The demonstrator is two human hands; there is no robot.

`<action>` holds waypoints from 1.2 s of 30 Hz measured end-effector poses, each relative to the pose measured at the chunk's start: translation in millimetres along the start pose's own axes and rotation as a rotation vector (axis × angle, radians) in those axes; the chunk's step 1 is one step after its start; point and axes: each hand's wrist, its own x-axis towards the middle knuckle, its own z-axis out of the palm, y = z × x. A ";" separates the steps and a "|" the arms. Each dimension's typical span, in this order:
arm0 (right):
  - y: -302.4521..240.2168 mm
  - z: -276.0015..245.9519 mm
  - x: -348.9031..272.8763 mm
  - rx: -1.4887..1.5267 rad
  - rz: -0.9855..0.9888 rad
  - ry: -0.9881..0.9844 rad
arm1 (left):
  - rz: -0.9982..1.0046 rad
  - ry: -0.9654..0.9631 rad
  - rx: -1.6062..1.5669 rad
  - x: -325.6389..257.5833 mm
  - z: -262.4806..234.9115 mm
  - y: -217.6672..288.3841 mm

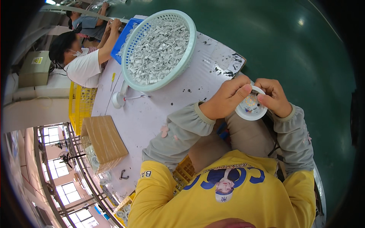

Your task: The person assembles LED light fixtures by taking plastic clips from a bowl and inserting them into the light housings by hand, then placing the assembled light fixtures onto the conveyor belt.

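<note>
By the curled fingers of the left hand (pixel 229 97) and right hand (pixel 275 98), a round white lamp part (pixel 251 108) is being gripped at its rim — being held above the lap (pixel 249 138), beside the table (pixel 152 114), where a basket (pixel 192 41) of pale pieces (pixel 159 51) is being supported.

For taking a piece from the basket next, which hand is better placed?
Probably the left hand: it is nearer the basket, while the right hand is across the white disc. Both hold the disc, so the right would need to keep its grip.

The basket (pixel 154 87) (on the table (pixel 159 108)) stands left of the disc (pixel 251 111).
</note>
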 end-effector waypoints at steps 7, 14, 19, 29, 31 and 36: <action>-0.8 -0.9 -2.2 -0.033 0.004 -0.002 | 0.053 -0.004 0.013 -0.7 1.2 0.8; -3.3 2.3 -2.7 -0.116 -0.039 0.018 | 0.027 -0.014 0.002 -1.1 0.0 1.7; -6.1 4.4 -2.1 -0.203 -0.088 0.022 | 0.063 -0.022 0.010 -0.8 -0.6 -0.8; -6.0 9.0 5.0 -0.256 -0.051 0.096 | 0.043 0.062 0.068 3.1 -0.1 4.7; -10.1 9.1 6.8 -0.326 -0.044 0.119 | -0.005 0.118 0.053 1.3 -1.2 3.8; -13.8 7.9 9.3 -0.462 -0.046 0.183 | -0.003 0.163 0.058 3.5 0.4 -1.1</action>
